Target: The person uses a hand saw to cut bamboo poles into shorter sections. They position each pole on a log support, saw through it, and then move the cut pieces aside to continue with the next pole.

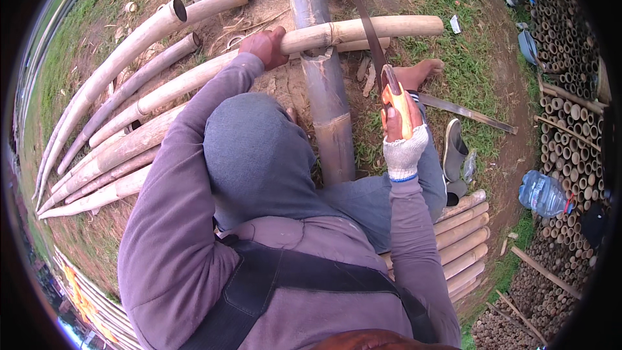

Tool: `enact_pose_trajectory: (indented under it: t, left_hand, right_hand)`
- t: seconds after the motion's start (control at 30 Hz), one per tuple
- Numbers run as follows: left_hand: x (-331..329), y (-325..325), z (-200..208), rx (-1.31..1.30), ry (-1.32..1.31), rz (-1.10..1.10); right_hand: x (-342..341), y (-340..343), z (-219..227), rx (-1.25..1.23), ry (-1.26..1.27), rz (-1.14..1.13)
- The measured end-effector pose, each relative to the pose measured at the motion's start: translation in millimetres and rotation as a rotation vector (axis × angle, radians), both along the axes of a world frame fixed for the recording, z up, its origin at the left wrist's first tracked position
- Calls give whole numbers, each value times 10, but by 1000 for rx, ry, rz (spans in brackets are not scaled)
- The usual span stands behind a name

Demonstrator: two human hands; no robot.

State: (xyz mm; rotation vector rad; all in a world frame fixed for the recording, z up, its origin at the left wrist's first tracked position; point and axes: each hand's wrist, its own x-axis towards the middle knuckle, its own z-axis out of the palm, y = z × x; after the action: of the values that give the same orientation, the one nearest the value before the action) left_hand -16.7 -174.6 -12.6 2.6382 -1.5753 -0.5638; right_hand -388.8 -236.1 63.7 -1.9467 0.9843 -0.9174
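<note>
Head view, left fingers (264, 46) on bamboo (310, 37), right fingers (393, 124) gripping saw (374, 42)

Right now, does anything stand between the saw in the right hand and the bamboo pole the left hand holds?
Nothing visible does: the saw blade crosses in front of the bamboo pole, with the left hand to the blade's left. Blade contact is unclear.

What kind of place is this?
It looks like an outdoor bamboo work yard: long bamboo poles lie at the left, stacked bamboo shows its round ends at the right, and the right hand holds a saw.
</note>
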Motion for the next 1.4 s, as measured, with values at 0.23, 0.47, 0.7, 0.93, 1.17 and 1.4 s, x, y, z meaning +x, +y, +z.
enact_pose_trajectory:
  t: [0.23,0.47,0.7,0.93,1.17,1.4]
  left_hand:
    - [4,38,-28,26,-2,-7]
    - [-3,-57,3,44,11,-16]
    - [56,77,-121,31,11,-6]
    - [2,27,-24,-3,11,-59]
    - [45,32,27,7,13,-31]
    - [13,7,18,102,50,-18]
  right_hand:
    - [-1043,843,223,228,42,-16]
    - [480,-356,-131,-36,-42,14]
    - [-793,774,245,277,4,-1]
    - [33,75,-97,22,15,-5]
    - [-71,192,157,49,5,2]
    - [-590,623,218,236,-4,-6]
